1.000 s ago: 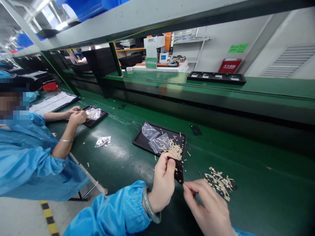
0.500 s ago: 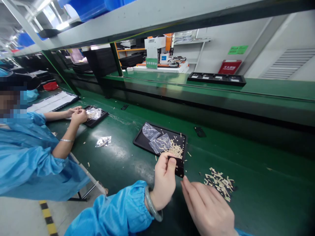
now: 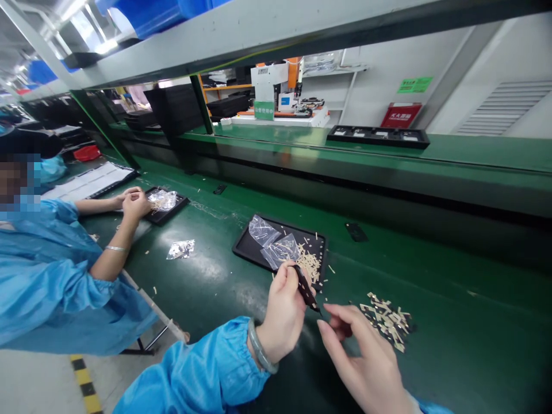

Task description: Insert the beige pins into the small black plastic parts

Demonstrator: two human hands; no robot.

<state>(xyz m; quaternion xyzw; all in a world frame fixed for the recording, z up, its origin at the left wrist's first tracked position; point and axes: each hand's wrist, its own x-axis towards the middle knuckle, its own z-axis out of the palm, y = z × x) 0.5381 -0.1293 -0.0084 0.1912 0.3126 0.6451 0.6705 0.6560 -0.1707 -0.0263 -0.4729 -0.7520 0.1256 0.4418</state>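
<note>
My left hand [image 3: 284, 313] is closed on a thin black flat piece [image 3: 307, 292] with small pale spots along it, now seen nearly edge-on. Close to its lower end is my right hand [image 3: 360, 345], thumb and forefinger apart, with nothing visible between them. Just beyond the left hand lies a black tray [image 3: 250, 248] holding clear plastic bags [image 3: 280, 251] and a heap of small cream-coloured strips [image 3: 308, 263]. To the right of it, a pile of cream and dark scraps [image 3: 386, 322] rests directly on the green table [image 3: 466, 345].
At the left a co-worker in a blue smock [image 3: 56, 276] works over another black tray [image 3: 166, 215]. A small plastic bag [image 3: 181, 249] and a black flat piece [image 3: 356, 232] lie on the table. A raised ledge behind carries a long black tray [image 3: 379, 137]; a shelf beam [image 3: 276, 37] crosses overhead.
My left hand has turned the black piece from showing its face to nearly edge-on. My right thumb and forefinger have spread apart beside it.
</note>
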